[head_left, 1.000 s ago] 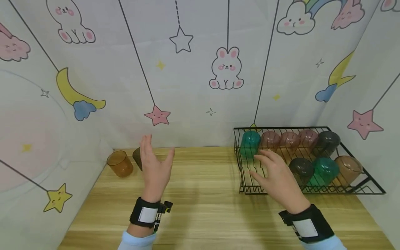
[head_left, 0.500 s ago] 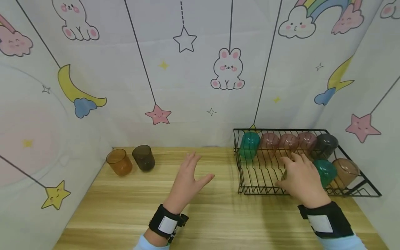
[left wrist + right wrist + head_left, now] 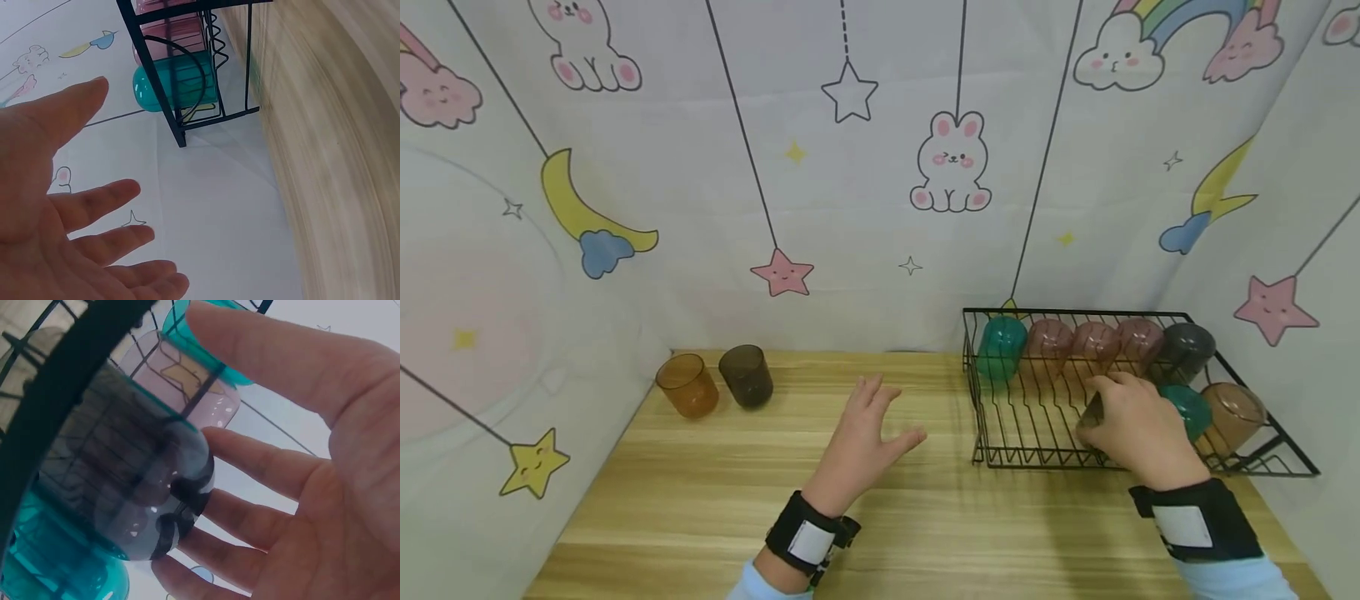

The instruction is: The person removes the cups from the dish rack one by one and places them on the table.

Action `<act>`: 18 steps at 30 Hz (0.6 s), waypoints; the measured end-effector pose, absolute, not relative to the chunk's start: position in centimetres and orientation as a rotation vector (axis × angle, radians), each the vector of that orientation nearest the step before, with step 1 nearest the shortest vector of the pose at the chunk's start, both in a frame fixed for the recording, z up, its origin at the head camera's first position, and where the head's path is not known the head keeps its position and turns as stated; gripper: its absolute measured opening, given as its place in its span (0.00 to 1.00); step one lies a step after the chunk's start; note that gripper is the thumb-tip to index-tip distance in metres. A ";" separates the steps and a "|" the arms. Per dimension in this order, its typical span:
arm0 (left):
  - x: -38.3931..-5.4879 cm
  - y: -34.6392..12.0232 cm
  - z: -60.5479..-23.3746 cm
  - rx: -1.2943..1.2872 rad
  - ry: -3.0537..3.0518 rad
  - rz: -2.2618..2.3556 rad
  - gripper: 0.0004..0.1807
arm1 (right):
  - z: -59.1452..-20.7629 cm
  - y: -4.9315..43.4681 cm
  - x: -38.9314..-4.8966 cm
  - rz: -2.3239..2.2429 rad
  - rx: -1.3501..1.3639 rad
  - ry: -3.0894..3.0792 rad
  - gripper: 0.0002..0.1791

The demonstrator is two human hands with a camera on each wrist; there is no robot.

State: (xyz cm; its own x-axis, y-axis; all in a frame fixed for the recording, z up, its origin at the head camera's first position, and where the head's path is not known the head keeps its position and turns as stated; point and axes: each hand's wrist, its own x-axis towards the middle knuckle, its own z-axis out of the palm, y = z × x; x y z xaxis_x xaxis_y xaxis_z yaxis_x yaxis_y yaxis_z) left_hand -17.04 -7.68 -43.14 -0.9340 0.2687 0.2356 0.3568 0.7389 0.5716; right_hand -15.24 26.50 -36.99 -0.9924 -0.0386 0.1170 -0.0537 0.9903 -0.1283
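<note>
R hand is down on the smoky cup, front row of the black wire rack, and what a glossy thing it is: dark grey, see-through, rounded base up, wires showing thru it! Fingertips touch the cup; in the R wrist view the thumb stands apart from it, so can't tell if it's a proper grip. L hand hovers over the wood table, fingers spread, thumb out, nothing held.

Now the count! Front row, 3 cups: the smoky one, a green cup right beside it, then an amber-brown cup. Back row, 5: 1 teal cup at the L end, 3 pink-purple cups, 1 dark grey cup. That's 8 in the rack. Over on the table's far L, 2 more, mouths up: 1 orange cup, 1 brown-black cup. Total 10 cups, 1 rack, 2 hands.
</note>
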 end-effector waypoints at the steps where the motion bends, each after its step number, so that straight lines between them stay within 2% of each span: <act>1: -17.0 -7.7 -43.1 -0.518 -2.822 -0.957 0.39 | -37.0 26.6 -15.4 0.206 0.064 -3.034 0.41; 7: -16.7 -7.5 -42.4 -0.629 -2.911 -0.960 0.36 | -36.9 27.0 -15.8 0.202 0.061 -3.079 0.35; 18: -16.1 -7.4 -42.1 -0.676 -2.956 -0.913 0.38 | -37.0 26.9 -16.1 0.107 0.063 -3.109 0.29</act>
State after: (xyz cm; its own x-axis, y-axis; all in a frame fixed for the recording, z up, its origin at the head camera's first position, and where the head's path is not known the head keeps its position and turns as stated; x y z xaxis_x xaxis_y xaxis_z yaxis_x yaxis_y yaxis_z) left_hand -16.09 -7.39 -42.14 -0.9086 0.4055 0.0998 0.3911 0.7425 0.5438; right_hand -16.11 26.87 -37.01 -0.9987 -0.0396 0.0311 -0.0417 0.9968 -0.0684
